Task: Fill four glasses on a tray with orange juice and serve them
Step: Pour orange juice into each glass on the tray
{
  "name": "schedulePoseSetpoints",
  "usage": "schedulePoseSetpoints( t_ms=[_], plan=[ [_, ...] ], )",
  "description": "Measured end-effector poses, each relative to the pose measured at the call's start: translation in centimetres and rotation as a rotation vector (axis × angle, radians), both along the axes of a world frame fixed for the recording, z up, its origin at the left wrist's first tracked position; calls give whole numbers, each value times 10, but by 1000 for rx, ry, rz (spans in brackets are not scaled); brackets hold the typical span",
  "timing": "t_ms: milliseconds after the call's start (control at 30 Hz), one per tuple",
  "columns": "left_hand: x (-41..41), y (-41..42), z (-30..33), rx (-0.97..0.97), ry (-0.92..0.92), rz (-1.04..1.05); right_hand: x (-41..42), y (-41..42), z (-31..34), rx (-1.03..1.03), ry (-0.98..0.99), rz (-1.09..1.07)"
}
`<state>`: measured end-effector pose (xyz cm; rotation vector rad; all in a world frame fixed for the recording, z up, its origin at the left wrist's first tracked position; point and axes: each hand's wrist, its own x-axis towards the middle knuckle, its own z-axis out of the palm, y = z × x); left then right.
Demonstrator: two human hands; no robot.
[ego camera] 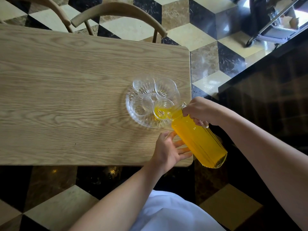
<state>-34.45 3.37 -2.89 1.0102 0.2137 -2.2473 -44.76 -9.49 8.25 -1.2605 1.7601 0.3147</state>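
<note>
A round clear glass tray (133, 117) sits near the right end of the wooden table (66, 97). Four clear glasses stand on it: far left glass (143, 84), far right glass (166, 88), near left glass (141, 105) and near right glass (162, 109). A ribbed glass pitcher (199, 140) full of orange juice is tilted, its spout over the near right glass, and juice runs into that glass. The other three glasses hold no juice. My right hand (199, 110) grips the pitcher's handle. My left hand (170, 151) has its fingers spread against the pitcher's lower side.
Two wooden chairs (116, 12) stand at the table's far side. The table's right edge (190, 80) lies close to the tray. A dark counter (266, 90) runs along the right, and a metal cart (273, 25) stands at the far right on the patterned tile floor.
</note>
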Motion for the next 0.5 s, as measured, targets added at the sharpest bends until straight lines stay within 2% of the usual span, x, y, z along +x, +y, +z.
schedulePoseSetpoints(
  t_ms=[500],
  plan=[
    [4,3,0,83,144,53,5,-3,-4,24,18,1]
  ],
)
